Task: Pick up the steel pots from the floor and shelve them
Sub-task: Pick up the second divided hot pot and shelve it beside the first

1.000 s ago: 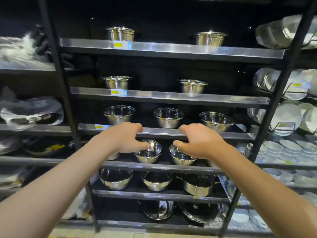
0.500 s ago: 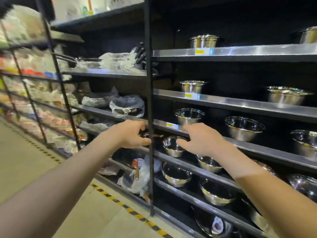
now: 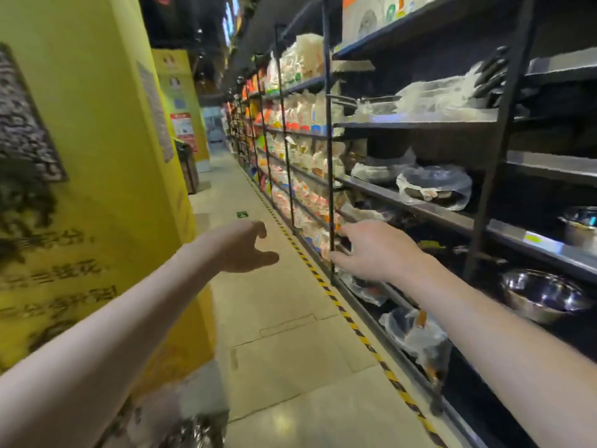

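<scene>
Both our hands are stretched out ahead of us and hold nothing: our left hand (image 3: 240, 247) hangs over the aisle floor (image 3: 290, 350) with its fingers loosely curved and thumb apart, and our right hand (image 3: 376, 250) reaches toward the shelving with its fingers spread and relaxed, its fingertips in front of a black upright post (image 3: 328, 140). Largest around us is the yellow pillar (image 3: 97, 189) on our left, printed with dark lettering. On our right the long black shelving rack (image 3: 452, 118) runs down the aisle, its far bays filled with pale and orange packaged goods (image 3: 303, 163). A yellow-and-black striped line (image 3: 365, 341) on the floor follows the foot of the rack. Near us the shelves carry pans wrapped in clear plastic (image 3: 434, 187). Of the steel pots we see a wide shiny steel bowl (image 3: 546, 294) on a lower shelf at far right, and above it a smaller steel pot (image 3: 580, 226) at the frame's edge, both already on the rack. At the bottom edge near our left forearm lies something shiny and blurred that we cannot identify.
</scene>
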`<state>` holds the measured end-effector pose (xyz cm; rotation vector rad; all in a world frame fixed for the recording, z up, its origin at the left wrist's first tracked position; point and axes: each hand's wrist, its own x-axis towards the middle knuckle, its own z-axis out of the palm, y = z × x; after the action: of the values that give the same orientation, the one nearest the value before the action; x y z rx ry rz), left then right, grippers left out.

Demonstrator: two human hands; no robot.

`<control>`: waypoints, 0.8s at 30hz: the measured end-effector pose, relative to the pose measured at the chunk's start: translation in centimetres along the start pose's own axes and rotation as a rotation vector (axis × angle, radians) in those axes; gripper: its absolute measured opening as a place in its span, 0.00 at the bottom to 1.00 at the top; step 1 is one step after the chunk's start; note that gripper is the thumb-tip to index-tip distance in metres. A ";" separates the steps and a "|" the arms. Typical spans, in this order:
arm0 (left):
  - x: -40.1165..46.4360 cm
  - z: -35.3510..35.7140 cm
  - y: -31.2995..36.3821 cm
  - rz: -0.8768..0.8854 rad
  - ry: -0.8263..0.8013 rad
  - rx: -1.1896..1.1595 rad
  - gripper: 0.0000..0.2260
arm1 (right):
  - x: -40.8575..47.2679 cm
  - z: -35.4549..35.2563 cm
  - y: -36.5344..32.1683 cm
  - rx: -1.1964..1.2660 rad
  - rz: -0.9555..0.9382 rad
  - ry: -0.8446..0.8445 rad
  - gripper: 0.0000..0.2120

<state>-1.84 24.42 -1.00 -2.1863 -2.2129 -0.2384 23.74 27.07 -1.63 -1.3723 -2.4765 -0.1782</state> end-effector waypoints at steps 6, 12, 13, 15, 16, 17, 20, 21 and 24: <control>-8.0 -2.6 -9.8 -0.238 -0.025 0.094 0.32 | 4.0 2.4 -11.6 0.015 -0.190 0.007 0.26; -14.4 -4.8 -19.7 -0.372 -0.009 0.127 0.32 | 7.6 4.4 -21.8 0.041 -0.319 0.026 0.28; -15.1 -5.0 -21.2 -0.380 0.001 0.115 0.31 | 8.2 4.7 -23.2 0.037 -0.330 0.027 0.28; -16.2 -5.5 -23.8 -0.395 0.016 0.082 0.31 | 9.5 5.3 -25.9 0.035 -0.342 0.011 0.28; -16.5 -5.6 -25.0 -0.398 0.020 0.076 0.31 | 10.2 5.8 -27.1 0.032 -0.351 0.005 0.28; -16.8 -5.6 -26.3 -0.398 0.022 0.077 0.31 | 10.9 6.2 -28.3 0.027 -0.357 0.004 0.28; -17.0 -5.2 -29.4 -0.391 0.030 0.048 0.31 | 12.9 7.5 -30.9 0.035 -0.350 0.008 0.28; -16.8 -5.0 -30.2 -0.386 0.028 0.042 0.31 | 13.5 8.0 -31.4 0.039 -0.346 0.008 0.28; -15.4 -4.2 -32.4 -0.390 0.009 0.034 0.31 | 14.9 9.5 -32.0 0.027 -0.335 0.014 0.27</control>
<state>-34.21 8.42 -1.77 -1.7146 -2.5982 -0.2132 -12.59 24.39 -4.60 -0.9332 -2.6702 -0.2249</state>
